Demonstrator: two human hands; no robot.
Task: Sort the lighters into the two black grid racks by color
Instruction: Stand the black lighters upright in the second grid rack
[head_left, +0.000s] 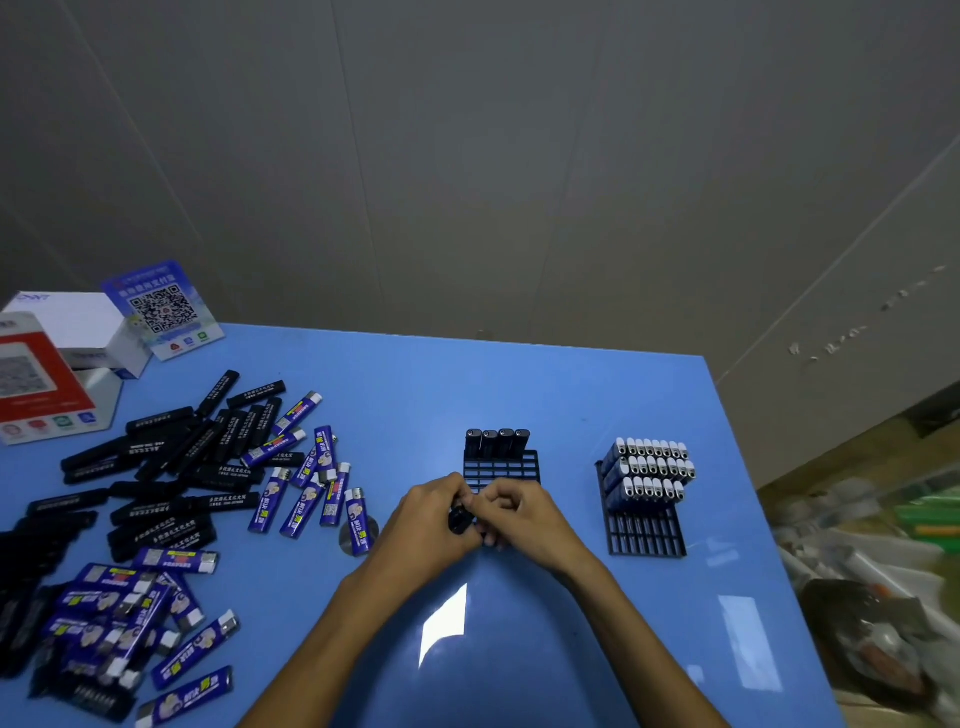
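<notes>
Both my hands, left (434, 525) and right (511, 512), grip black lighters (460, 519); next, slot them into the rack (501, 467) at twelve o'clock.

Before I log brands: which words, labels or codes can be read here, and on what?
Blue sign: QR code; its words too blurred.
Red card: QR code, blurred.
White box: logo unreadable.
Black lighters: white print too small.
Blue lighters: characters illegible.

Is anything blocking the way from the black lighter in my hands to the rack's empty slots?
Nothing visible: the black lighter is held right over the near rack, whose open slots lie in front of four standing lighters.
</notes>
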